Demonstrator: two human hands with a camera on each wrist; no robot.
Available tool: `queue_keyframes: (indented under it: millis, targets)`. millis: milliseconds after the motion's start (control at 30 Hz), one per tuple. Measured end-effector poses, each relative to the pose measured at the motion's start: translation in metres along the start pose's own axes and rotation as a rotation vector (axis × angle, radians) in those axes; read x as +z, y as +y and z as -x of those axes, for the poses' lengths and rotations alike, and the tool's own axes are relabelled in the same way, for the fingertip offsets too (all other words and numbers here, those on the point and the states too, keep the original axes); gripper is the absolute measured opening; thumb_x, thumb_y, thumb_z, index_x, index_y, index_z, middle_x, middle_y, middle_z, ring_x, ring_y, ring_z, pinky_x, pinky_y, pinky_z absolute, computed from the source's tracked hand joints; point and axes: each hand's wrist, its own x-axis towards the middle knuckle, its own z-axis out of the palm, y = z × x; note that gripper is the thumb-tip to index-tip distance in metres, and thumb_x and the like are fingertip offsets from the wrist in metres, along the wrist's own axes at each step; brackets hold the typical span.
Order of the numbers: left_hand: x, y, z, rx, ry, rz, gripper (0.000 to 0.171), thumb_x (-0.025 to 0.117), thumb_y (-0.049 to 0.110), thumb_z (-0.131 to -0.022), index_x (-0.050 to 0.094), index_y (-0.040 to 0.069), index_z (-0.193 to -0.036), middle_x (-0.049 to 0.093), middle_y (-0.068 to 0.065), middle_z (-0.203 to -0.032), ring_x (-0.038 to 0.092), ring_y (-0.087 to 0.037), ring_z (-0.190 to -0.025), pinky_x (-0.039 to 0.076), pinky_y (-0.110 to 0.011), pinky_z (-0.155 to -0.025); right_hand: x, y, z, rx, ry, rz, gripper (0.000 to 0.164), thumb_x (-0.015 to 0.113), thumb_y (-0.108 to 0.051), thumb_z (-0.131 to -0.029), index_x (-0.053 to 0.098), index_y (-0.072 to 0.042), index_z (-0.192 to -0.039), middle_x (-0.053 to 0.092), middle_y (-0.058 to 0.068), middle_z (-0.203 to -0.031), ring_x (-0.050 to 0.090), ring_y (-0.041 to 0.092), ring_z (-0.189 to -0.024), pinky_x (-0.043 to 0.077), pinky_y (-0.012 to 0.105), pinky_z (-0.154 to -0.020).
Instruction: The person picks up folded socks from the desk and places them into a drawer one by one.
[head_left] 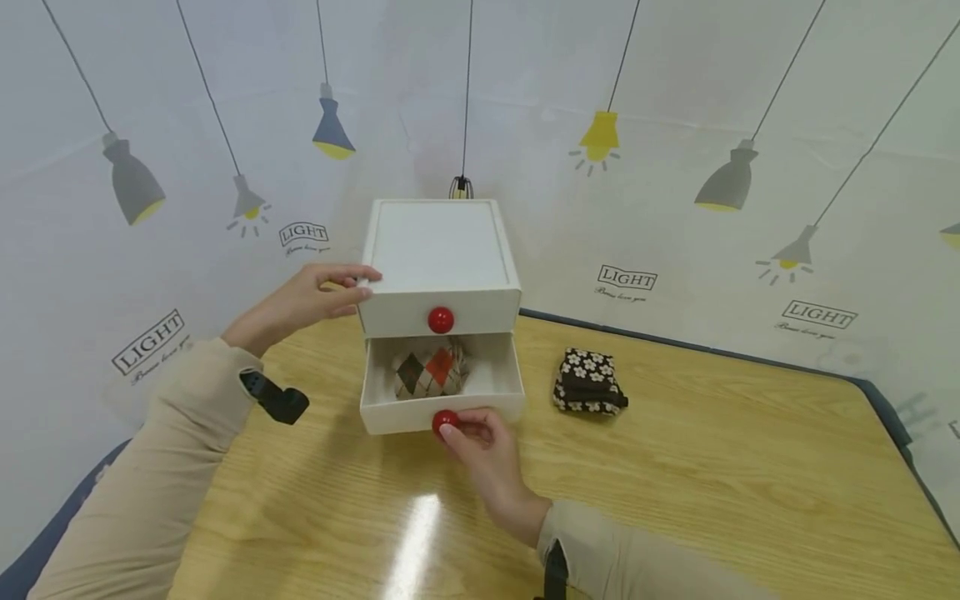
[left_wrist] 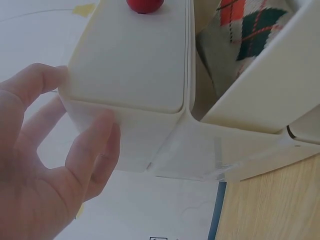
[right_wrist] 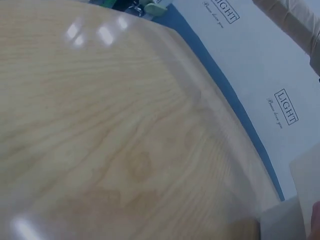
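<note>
A white two-drawer box (head_left: 438, 242) stands on the wooden table, with a round red knob (head_left: 441, 320) on its closed upper drawer. The lower drawer (head_left: 442, 410) is pulled out. Inside lies a folded argyle-patterned cloth (head_left: 431, 372) in beige, red and dark green, close up in the left wrist view as argyle fabric (left_wrist: 257, 30). My left hand (head_left: 311, 300) rests on the box's upper left corner, fingertips touching its top edge and side. With thumb and fingers, my right hand (head_left: 491, 462) pinches the lower drawer's red knob (head_left: 446, 422).
A folded black cloth item with white flowers (head_left: 589, 382) lies on the table (head_left: 697, 467) right of the box. Behind stands a pale backdrop (head_left: 675, 275) printed with lamps. A dark blue edge (head_left: 750, 360) lines the table's far side.
</note>
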Motion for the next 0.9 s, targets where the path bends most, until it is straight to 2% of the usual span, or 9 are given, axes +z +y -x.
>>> queue_keyframes:
  millis: [67,200,567,767,900]
  targets:
    - [0.000,0.000,0.000,-0.001,0.003,-0.001,0.044,0.053,0.029,-0.089,0.047,0.006,-0.126,0.038,-0.014,-0.116,0.040,-0.026,-0.106,0.043,-0.039,-0.092,0.002,-0.006,-0.007,-0.012,-0.004,0.024,0.025,0.062,-0.002,-0.080,0.050,0.009,-0.099,0.055,0.017,-0.098,0.055,0.017,-0.083,0.053,0.033,-0.075]
    - [0.000,-0.001,0.000,-0.008,0.008,0.001,0.044,0.053,0.029,-0.089,0.047,0.006,-0.126,0.039,-0.014,-0.117,0.040,-0.026,-0.106,0.043,-0.039,-0.091,0.006,-0.015,-0.022,0.034,-0.001,0.075,0.027,0.063,-0.003,-0.081,0.049,0.008,-0.101,0.052,0.016,-0.101,0.052,0.017,-0.087,0.052,0.028,-0.076]
    - [0.000,0.001,0.001,-0.004,0.000,0.014,0.044,0.053,0.027,-0.089,0.047,0.006,-0.127,0.038,-0.014,-0.119,0.039,-0.027,-0.106,0.041,-0.040,-0.093,0.006,-0.024,-0.067,0.071,-0.056,0.164,0.030,0.064,-0.010,-0.082,0.050,0.005,-0.105,0.052,0.013,-0.096,0.059,0.018,-0.083,0.051,0.030,-0.077]
    - [0.000,0.001,0.000,0.004,-0.003,0.005,0.044,0.052,0.027,-0.090,0.046,0.004,-0.127,0.037,-0.016,-0.117,0.039,-0.026,-0.105,0.042,-0.039,-0.092,0.008,-0.041,-0.072,0.074,-0.091,0.220,0.031,0.062,-0.009,-0.083,0.050,0.008,-0.107,0.050,0.015,-0.100,0.054,0.024,-0.092,0.050,0.029,-0.081]
    - [0.000,0.002,0.000,0.001,-0.007,0.002,0.044,0.052,0.027,-0.090,0.045,0.005,-0.127,0.037,-0.016,-0.117,0.040,-0.027,-0.105,0.042,-0.039,-0.092,0.009,-0.044,-0.071,0.073,-0.087,0.237,0.032,0.062,-0.009,-0.083,0.050,0.009,-0.108,0.050,0.015,-0.101,0.051,0.021,-0.093,0.050,0.026,-0.080]
